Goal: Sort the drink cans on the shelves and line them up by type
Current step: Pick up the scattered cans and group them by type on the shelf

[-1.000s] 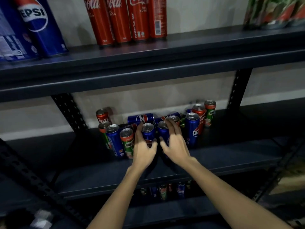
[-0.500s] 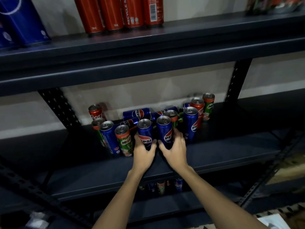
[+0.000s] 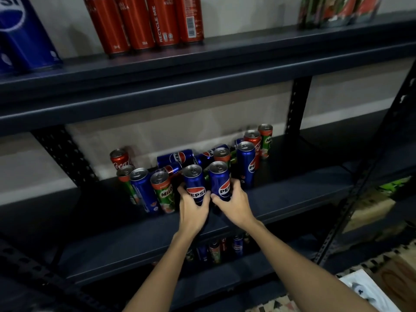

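I've got both hands clamped on cans: left hand (image 3: pixel 193 210) curled round one tall blue aluminium Pepsi can (image 3: pixel 194 184), right hand (image 3: pixel 235 204) gripping a second blue Pepsi can (image 3: pixel 220 181) just beside it, both upright over the dark metal middle shelf (image 3: pixel 292 194). Risks: green Milo can (image 3: pixel 164 191) sits just left of my left hand, easy to elbow over. Toppled blue Pepsi cans (image 3: pixel 176 156) lie behind my fingers and could roll if the pack shifts. The held cans nearly touch, so they may clink and slip.
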